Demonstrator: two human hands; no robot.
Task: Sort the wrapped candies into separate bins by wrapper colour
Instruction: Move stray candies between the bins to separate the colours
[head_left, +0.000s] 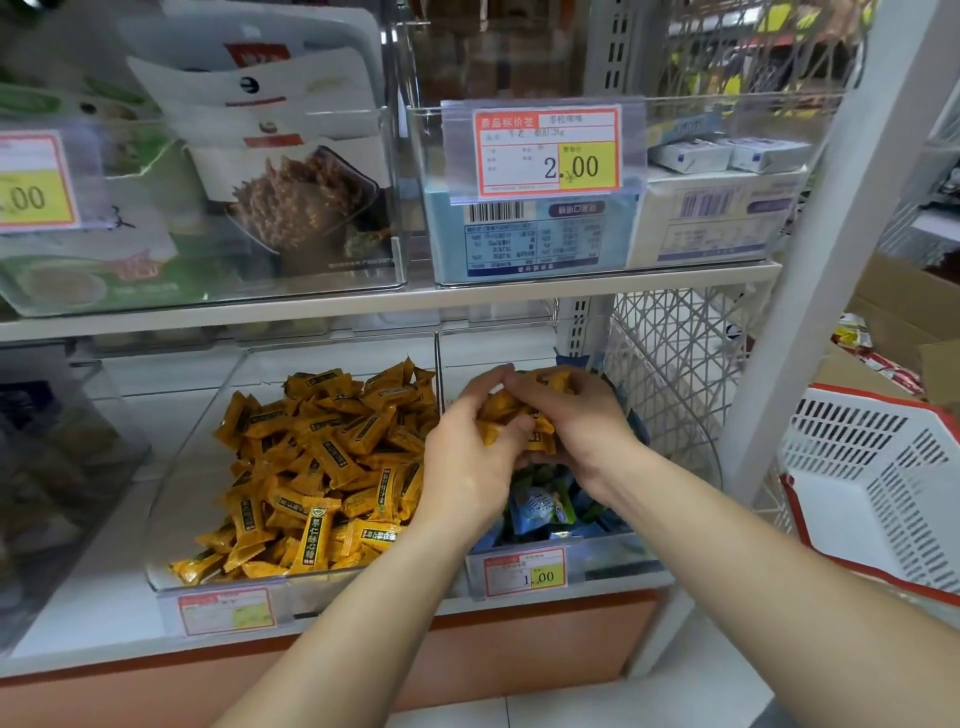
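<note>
As L hand (467, 462) & R hand (579, 415) clutch yellow candies (497, 408), long axes point mixed ways.

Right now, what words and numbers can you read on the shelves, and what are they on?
"2.00": big price tag on the upper clear bin.
"1.00": small price tag in front of the blue candies.
".00": cut-off price tag at the upper left; its first digit is out of the picture.
Faded price tag below the yellow candies: too blurred.
Print on the yellow wrappers: too blurred.
Blue box, barcode and table: too small.
</note>
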